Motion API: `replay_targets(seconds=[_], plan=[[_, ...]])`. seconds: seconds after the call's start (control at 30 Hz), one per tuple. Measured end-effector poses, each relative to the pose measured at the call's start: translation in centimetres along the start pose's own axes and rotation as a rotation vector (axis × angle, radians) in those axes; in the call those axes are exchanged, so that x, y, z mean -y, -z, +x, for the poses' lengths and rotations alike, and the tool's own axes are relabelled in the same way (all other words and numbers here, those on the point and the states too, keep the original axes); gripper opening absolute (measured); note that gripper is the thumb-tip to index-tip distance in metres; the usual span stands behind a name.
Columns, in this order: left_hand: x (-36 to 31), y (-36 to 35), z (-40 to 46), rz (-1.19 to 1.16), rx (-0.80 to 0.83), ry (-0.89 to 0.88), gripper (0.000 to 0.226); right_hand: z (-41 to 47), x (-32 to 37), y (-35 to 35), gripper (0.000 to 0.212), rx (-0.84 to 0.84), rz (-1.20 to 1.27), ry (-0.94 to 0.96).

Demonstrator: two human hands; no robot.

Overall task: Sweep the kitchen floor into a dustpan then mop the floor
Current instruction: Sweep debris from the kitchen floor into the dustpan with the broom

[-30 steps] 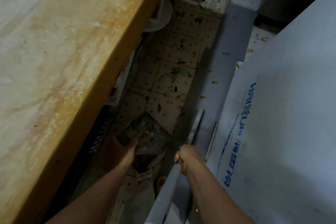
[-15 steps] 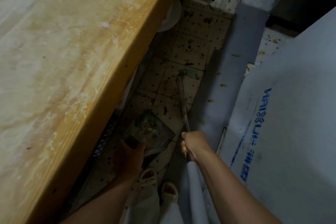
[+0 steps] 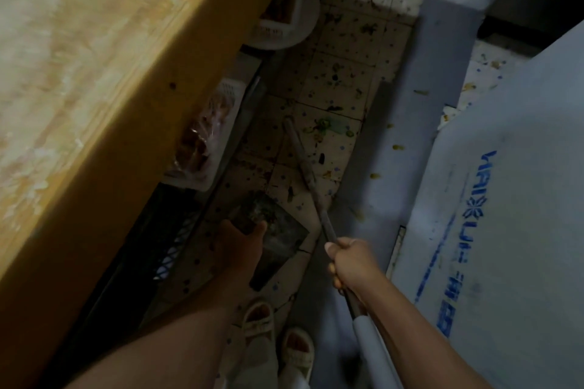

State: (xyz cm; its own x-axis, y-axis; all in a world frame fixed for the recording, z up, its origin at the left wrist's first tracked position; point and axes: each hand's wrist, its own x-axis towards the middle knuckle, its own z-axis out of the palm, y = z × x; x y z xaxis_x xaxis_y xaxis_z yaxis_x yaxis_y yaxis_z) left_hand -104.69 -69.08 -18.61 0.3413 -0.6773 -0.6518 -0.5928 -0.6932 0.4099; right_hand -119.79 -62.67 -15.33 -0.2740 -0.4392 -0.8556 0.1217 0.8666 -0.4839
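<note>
Head view, scene: a person is standing in a narrow kitchen aisle, sweeping scraps off the tiled floor [image 3: 344,73] toward a dustpan.
Left hand [image 3: 238,243]: its grip is closing round the dustpan [image 3: 278,230] handle, keeping the pan low over the tiles near the feet, apparently so scraps can be pushed in.
Right hand [image 3: 350,260]: its grip is wrapping the long broom handle [image 3: 311,180], angling it forward; the working end is reaching toward green scraps [image 3: 325,126] farther up the aisle, probably to drag them back.
Progress: sweeping is looking unfinished, with litter lying across many tiles; mopping is not yet starting.
Surroundings: a wooden counter [image 3: 94,73] is overhanging on the left, with white baskets [image 3: 215,123] and a dark crate [image 3: 158,240] beneath it.
Obstacles: a pale appliance [image 3: 505,199] with blue lettering is crowding the right, leaving the broom little sideways room.
</note>
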Motion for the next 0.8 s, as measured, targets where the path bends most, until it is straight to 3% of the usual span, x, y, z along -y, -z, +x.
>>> replay_targets(seconds=[0.13, 0.37, 0.53, 0.8], plan=[[-0.3, -1.7, 1.5, -0.034, 0.006, -0.013, 0.086, 1.5, -0.2, 0.1, 0.010, 0.010, 0.023, -0.003], [-2.6, -2.0, 3.4, -0.023, 0.000, -0.026, 0.085, 2.7, 0.1, 0.9, 0.019, 0.029, 0.029, 0.007], [-3.4, -2.8, 4.0, -0.044, -0.043, 0.013, 0.085, 2.7, 0.2, 1.4, 0.007, 0.067, 0.002, -0.032], [-4.8, -3.6, 2.4, 0.011, -0.050, 0.031, 0.078, -0.3, 0.3, 0.9, 0.030, 0.179, 0.065, -0.222]])
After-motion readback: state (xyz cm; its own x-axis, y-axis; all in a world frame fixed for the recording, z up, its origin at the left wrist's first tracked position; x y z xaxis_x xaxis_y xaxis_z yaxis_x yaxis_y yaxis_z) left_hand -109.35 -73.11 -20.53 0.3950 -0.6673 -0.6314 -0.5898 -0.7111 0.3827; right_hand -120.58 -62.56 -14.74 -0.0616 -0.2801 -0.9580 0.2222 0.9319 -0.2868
